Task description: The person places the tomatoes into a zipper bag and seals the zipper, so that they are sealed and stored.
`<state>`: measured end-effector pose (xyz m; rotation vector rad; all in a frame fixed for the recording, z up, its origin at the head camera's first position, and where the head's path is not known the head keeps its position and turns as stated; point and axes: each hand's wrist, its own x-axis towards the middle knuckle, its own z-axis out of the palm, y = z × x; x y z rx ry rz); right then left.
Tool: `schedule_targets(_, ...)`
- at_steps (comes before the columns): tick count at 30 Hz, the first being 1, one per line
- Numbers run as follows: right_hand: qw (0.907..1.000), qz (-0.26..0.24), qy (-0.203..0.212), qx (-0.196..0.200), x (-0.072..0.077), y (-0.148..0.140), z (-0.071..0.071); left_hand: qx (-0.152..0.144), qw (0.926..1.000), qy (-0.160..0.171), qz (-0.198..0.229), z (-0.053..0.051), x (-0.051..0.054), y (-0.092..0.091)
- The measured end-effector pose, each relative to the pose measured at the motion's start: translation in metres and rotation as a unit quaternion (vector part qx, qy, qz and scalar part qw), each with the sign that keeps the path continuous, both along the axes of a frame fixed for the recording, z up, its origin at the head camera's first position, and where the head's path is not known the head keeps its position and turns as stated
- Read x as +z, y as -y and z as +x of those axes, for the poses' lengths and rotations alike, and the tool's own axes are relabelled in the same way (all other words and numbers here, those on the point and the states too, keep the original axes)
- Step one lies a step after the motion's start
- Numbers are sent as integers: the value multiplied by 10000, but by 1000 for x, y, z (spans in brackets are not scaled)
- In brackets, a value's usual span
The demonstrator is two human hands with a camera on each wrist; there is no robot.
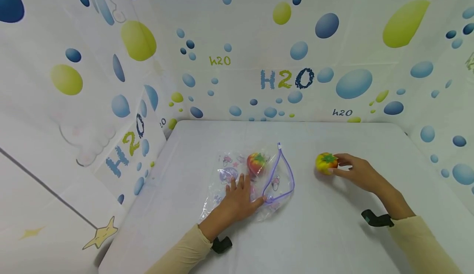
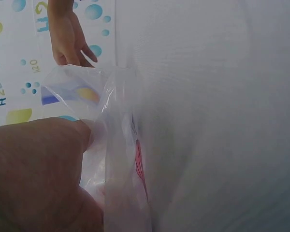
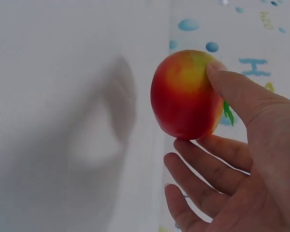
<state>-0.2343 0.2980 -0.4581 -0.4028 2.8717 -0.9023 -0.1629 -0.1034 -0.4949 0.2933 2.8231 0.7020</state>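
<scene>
In the head view a clear printed bag (image 1: pixel 228 174) with a purple zip edge (image 1: pixel 292 183) lies on the table, a red and yellow toy fruit (image 1: pixel 256 163) with green leaves inside it. My left hand (image 1: pixel 237 202) rests on the bag with fingers spread, the thumb at the zip edge. To the right, my right hand (image 1: pixel 357 173) pinches a second yellow and red toy fruit (image 1: pixel 325 163) between thumb and fingers. In the right wrist view the thumb and fingertips touch this fruit (image 3: pixel 186 96). The left wrist view shows the bag's film (image 2: pixel 121 169) beside my left hand (image 2: pixel 38 169).
The white table (image 1: pixel 314 233) carries the bag and both fruits. Behind it hangs a white sheet (image 1: pixel 252 27) with blue and green dots and H2O lettering, which also runs along the sides. Each wrist wears a black device, such as the one by the right sleeve (image 1: pixel 375 218).
</scene>
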Motion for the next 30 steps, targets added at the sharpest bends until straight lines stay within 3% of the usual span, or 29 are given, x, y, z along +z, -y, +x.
schedule_targets(14,9990,-312,-69,324,11,33,11,14,10000,-22,-16,0,-2,0)
schedule_targets(30,9958,-583,-205,672,5,72,17,7,10000,-4,-23,-1,-2,0)
